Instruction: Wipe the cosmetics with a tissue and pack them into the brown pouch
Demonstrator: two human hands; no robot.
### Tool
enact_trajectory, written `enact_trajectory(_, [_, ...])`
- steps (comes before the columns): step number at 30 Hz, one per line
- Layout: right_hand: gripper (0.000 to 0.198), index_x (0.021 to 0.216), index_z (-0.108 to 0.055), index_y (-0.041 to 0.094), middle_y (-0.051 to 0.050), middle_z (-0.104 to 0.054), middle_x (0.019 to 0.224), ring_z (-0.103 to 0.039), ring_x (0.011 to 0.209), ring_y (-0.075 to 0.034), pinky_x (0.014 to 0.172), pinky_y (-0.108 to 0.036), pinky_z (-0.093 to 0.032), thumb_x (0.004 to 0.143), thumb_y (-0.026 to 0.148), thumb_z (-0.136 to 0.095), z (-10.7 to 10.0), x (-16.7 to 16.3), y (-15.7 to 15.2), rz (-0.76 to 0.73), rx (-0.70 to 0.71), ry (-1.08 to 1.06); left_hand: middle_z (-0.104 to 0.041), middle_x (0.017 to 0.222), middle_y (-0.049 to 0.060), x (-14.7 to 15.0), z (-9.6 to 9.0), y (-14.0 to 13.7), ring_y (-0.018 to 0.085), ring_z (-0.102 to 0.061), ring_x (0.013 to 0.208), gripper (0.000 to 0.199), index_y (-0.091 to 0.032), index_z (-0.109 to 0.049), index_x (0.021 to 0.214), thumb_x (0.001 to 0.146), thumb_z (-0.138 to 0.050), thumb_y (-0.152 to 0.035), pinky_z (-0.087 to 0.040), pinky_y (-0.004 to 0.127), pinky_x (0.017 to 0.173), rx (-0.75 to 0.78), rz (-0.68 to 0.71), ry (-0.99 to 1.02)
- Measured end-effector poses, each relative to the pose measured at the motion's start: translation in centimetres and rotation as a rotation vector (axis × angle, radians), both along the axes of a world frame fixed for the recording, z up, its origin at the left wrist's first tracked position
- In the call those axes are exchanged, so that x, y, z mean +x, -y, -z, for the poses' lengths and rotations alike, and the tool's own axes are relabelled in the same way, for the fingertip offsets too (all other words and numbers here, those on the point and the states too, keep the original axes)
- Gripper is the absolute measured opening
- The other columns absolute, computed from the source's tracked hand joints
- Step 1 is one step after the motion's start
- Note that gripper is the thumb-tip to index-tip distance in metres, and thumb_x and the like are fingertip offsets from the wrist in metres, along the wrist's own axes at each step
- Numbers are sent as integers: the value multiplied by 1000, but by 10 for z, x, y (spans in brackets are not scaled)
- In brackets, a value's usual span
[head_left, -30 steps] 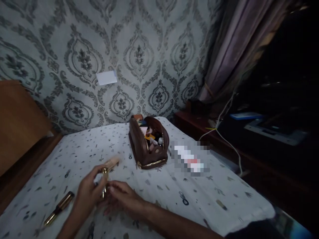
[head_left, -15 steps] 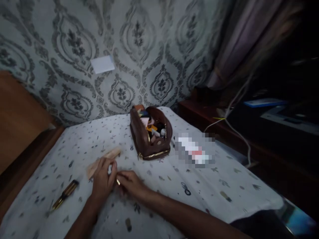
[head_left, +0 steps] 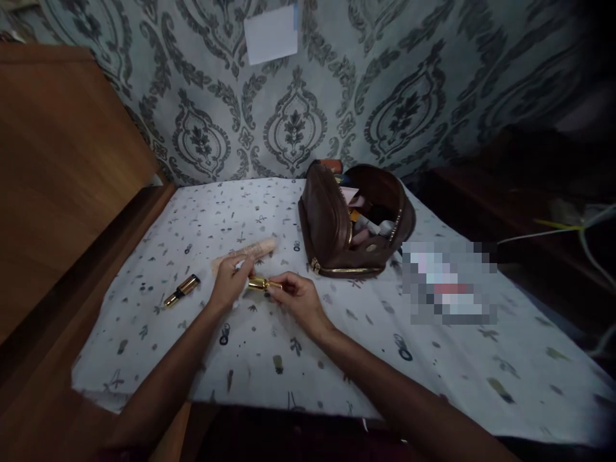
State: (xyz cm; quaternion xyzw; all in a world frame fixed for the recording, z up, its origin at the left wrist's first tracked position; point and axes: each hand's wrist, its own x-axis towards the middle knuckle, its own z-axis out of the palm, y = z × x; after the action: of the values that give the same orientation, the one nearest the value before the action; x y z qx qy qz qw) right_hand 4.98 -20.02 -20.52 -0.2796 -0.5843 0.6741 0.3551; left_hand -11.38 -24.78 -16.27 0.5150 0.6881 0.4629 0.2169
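Note:
My right hand point(head_left: 301, 298) pinches a shiny gold lipstick tube point(head_left: 258, 283) that points left, just above the tablecloth. My left hand point(head_left: 230, 280) is closed around a crumpled white tissue point(head_left: 235, 301), bits of which show at the thumb and below the palm. The tube's left end meets or nearly meets the left fingers; contact cannot be told. Behind the left hand lies a beige squeeze tube point(head_left: 260, 249), partly covered by it. A gold and black lipstick point(head_left: 181, 290) lies to the left.
An open brown toiletry bag point(head_left: 325, 215) full of cosmetics stands at the back, right of my hands. A pixelated item point(head_left: 447, 282) lies on the right of the patterned tablecloth point(head_left: 346, 359). A wooden panel point(head_left: 62, 147) rises at left; a cable point(head_left: 534, 234) hangs at right.
My view has swung right and down, bringing the table's front edge into sight. The gold tube now shows more fully between my hands.

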Motion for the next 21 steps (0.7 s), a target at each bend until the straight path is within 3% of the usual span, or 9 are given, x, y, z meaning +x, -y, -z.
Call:
enact_trajectory(4, [13, 85, -72, 19, -4, -70, 83, -63, 74, -17, 68, -29, -51, 78, 30, -73, 1, 3, -1, 95, 280, 19, -53, 58, -1, 7, 5, 2, 15, -51, 60, 44, -19, -52, 60, 93, -42, -46, -36, 27, 60, -24, 104, -190])
enact_trajectory(7, [6, 87, -73, 21, -4, -69, 85, -63, 76, -18, 70, -30, -52, 83, 24, -69, -2, 7, 1, 84, 496, 37, -54, 61, 0, 13, 8, 4, 16, -52, 63, 43, -19, -50, 60, 94, -40, -44, -34, 28, 64, -41, 123, -344])
enact_trajectory(10, [7, 90, -72, 22, -4, -68, 85, -64, 79, -17, 73, -31, -52, 87, 21, -66, -4, 8, 2, 55, 596, 11, -58, 63, 1, 14, 10, 4, 18, -55, 65, 43, -19, -53, 63, 95, -39, -44, -36, 29, 66, -59, 128, -333])
enact_trajectory(16, [8, 91, -75, 23, -4, -69, 86, -65, 80, -17, 72, -31, -51, 88, 27, -69, -8, 9, -3, -37, 576, -53, -52, 56, -2, 5, 13, 2, 15, -49, 58, 42, -19, -57, 63, 87, -47, -52, -36, 27, 59, -112, 95, 46])
enact_trajectory(21, [15, 89, -76, 23, -4, -70, 85, -65, 78, -16, 70, -29, -50, 81, 35, -76, -13, 13, -13, -183, 412, -91, -51, 53, -2, 0, 15, 0, 14, -48, 55, 46, -19, -58, 60, 78, -54, -61, -38, 27, 56, -193, 182, 185])
